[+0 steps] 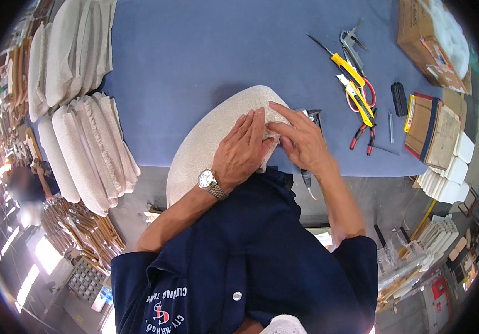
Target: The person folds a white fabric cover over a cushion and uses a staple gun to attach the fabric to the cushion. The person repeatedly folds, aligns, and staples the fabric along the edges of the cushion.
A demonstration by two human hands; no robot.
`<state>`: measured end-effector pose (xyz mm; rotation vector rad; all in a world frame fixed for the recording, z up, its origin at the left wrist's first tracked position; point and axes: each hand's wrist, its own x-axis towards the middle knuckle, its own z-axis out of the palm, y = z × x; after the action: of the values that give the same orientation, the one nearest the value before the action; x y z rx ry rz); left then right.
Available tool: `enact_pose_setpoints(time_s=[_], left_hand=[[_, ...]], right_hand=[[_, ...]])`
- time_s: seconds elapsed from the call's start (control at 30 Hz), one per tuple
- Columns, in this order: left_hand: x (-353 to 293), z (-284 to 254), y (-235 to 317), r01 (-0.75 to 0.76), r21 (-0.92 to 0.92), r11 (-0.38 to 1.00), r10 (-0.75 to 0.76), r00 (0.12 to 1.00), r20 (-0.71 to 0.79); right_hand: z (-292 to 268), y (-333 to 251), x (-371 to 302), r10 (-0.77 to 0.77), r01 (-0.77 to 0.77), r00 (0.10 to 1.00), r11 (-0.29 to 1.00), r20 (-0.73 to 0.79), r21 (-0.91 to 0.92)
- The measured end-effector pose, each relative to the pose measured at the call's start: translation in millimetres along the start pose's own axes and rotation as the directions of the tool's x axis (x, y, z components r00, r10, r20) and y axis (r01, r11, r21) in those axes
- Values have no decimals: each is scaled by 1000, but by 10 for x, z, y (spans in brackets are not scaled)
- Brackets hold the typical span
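A beige fabric-covered cushion with a curved outline lies partly on the blue-covered table and reaches over its front edge toward my body. My left hand rests flat on it, fingers stretched out. At the cushion's right corner, my right hand bends its fingers and thumb around a loose fold of the fabric. Its forefinger reaches onto the top face. Between the hands, the gathered cloth edge shows only in part. Just behind my right hand is a dark tool, mostly hidden.
Stacks of beige cushion pieces stand at the left. On the table's right lie a yellow utility knife, a yellow screwdriver, a grey air gun, red-handled pliers and a black case. A cardboard box sits far right.
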<state>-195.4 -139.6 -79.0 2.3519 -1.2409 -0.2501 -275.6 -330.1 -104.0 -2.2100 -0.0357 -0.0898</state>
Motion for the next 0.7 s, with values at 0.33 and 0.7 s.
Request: enact_pose_setpoints(time_s=[0.33, 0.7], left_hand=[[14, -4, -56, -20, -48, 999, 21, 1000, 22], [-87, -145, -126, 64, -244, 968, -25, 987, 161]], right_hand=[[381, -395, -234, 537, -303, 785, 768, -310, 564], [399, -627, -183, 490, -447, 750, 871, -444, 205]])
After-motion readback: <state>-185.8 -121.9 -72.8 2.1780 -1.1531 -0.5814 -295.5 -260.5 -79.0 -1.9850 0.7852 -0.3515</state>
